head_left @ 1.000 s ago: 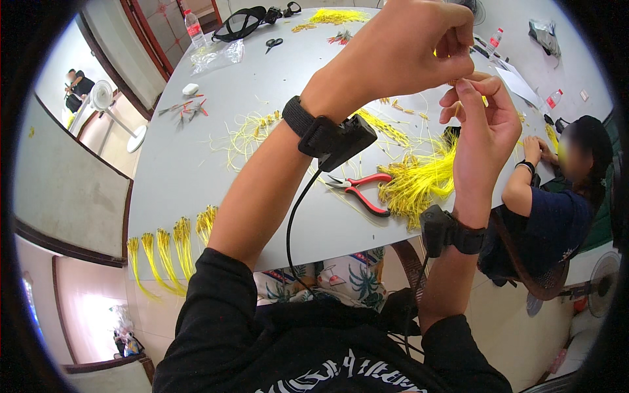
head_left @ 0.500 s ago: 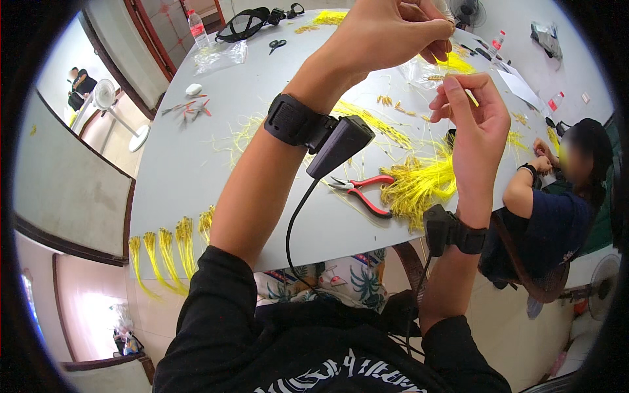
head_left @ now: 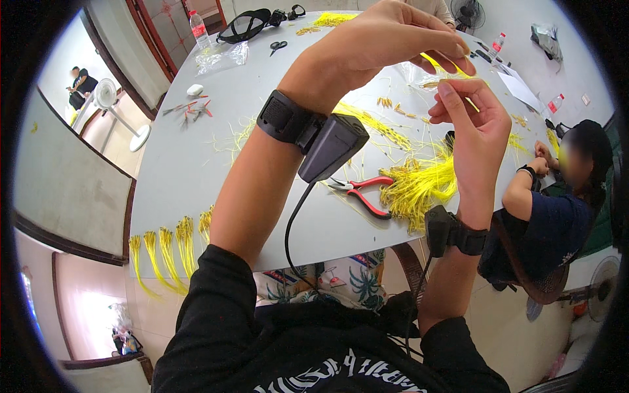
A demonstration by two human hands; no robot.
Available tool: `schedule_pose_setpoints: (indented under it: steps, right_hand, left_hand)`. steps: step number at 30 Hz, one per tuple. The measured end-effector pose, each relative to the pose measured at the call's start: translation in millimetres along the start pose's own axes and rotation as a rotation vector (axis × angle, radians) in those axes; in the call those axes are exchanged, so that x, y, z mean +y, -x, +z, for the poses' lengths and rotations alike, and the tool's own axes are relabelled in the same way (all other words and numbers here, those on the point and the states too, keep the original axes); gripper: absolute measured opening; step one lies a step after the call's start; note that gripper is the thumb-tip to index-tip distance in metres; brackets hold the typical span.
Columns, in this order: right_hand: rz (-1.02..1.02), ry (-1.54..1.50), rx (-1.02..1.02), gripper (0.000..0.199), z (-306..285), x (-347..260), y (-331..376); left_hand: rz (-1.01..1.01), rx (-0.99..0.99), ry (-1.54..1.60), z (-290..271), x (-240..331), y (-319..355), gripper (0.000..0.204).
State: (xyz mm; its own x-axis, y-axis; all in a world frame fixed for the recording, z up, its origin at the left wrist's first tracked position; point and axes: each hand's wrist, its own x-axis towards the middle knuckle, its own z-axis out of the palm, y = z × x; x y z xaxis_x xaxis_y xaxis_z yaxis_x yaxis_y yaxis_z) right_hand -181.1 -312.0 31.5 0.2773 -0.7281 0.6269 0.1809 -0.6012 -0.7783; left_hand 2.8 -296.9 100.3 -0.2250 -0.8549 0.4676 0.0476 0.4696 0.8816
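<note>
My right hand is raised above the table, thumb and index finger pinching a small gold, ridged, spring-like piece. Just above and to its left, my left hand arches over with the wrist bent. Its fingertips come close together near the right hand; whatever they hold is too fine to make out. Below the hands lies a thick bundle of yellow cords with gold ends. Beside it rest red-handled pliers, their jaws pointing left. Several small gold pieces lie farther back.
Sorted yellow cord bunches hang over the table's near left edge. Farther back are small scissors, a white case, a clear plastic bag and a bottle. A co-worker sits at the right.
My left hand has turned and lowered slightly to the right, its fingertips now nearer the right hand. My right hand has barely moved and keeps its pinch.
</note>
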Motion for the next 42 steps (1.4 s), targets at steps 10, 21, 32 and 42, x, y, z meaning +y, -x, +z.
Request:
schedule_pose_setpoints:
  steps: [10,21,32,42]
  right_hand:
    - [0.039,-0.015,0.012,0.015,-6.0,-2.0,-1.0]
    - [0.003,-0.104,0.091,0.025,-14.2,-0.3,-4.6]
    - [-0.073,-0.198,0.107,0.026,-12.9,-0.7,-5.3]
    - [-0.096,-0.151,0.076,0.025,-18.1,0.7,-5.1]
  left_hand:
    - [-0.015,0.073,0.055,-9.6,-11.9,6.5,0.033]
    - [0.009,0.101,0.128,-4.5,-23.5,3.3,0.037]
    - [0.129,-0.055,-0.244,-1.5,-11.1,4.6,0.036]
    - [-0.005,-0.215,-0.267,0.4,9.7,6.0,0.038]
